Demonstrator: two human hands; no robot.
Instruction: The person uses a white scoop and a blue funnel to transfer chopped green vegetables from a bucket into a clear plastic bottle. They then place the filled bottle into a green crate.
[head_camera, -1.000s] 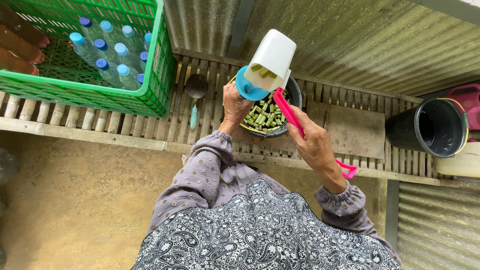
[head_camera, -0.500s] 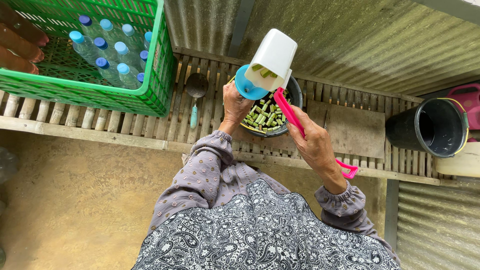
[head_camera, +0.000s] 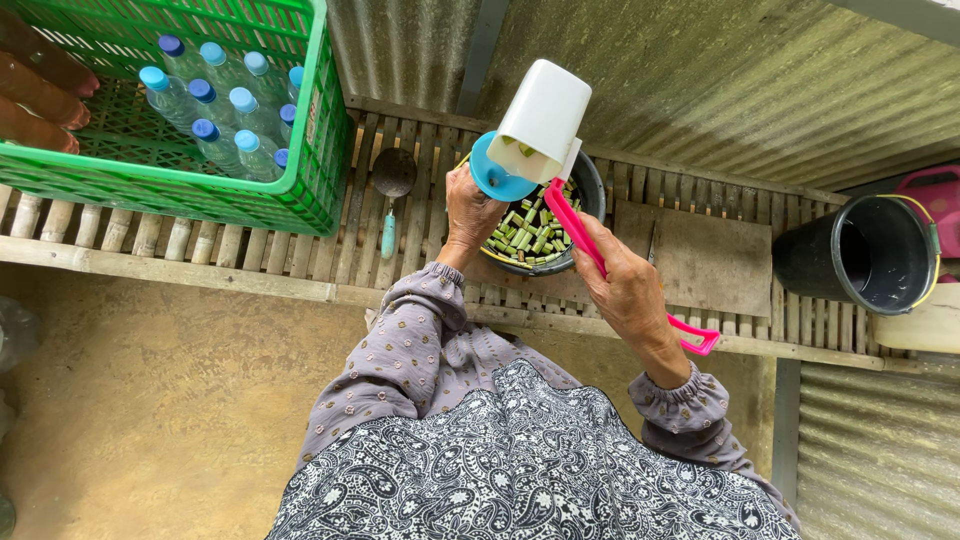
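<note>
left hand tipping white container, right hand gripping pink tool

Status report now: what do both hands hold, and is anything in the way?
Left hand grips tipped white container over dark bowl. Right hand holds pink tool, tip at container mouth. Nothing blocking.

one head-worn view looks steeply down, close over a slatted bench.

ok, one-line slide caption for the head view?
Left hand tips white container over bowl of chopped greens; right hand holds pink utensil.
</note>
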